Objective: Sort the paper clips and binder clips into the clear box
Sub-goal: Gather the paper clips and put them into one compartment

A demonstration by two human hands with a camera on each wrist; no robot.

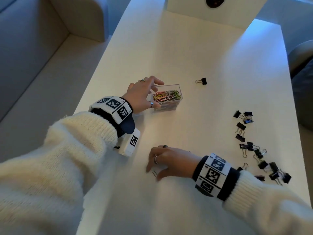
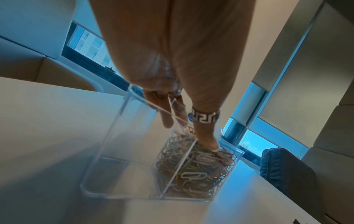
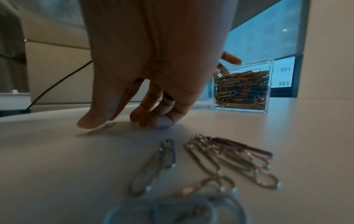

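A clear box (image 1: 176, 87) (image 2: 107, 151) (image 3: 268, 84) stands mid-table, one compartment heaped with coloured paper clips (image 1: 166, 96) (image 2: 199, 165) (image 3: 241, 91), the other bare. My left hand (image 1: 160, 94) (image 2: 189, 135) grips the box's left end, thumb on the near side, fingers over the far rim. My right hand (image 1: 152, 173) (image 3: 124, 122) is arched near the front, fingertips on the table, thumb resting on one paper clip (image 1: 154, 173) (image 3: 101, 128). Several loose paper clips (image 3: 220, 159) lie under that wrist. Black binder clips (image 1: 250, 146) lie scattered at the right; one binder clip (image 1: 201, 81) lies apart.
The white table (image 1: 186, 48) runs away from me, its edges close on the left and right. A beige sofa (image 1: 33, 48) lies left, a dark cushion (image 1: 303, 82) right. A white upright panel (image 1: 194, 12) stands at the far end.
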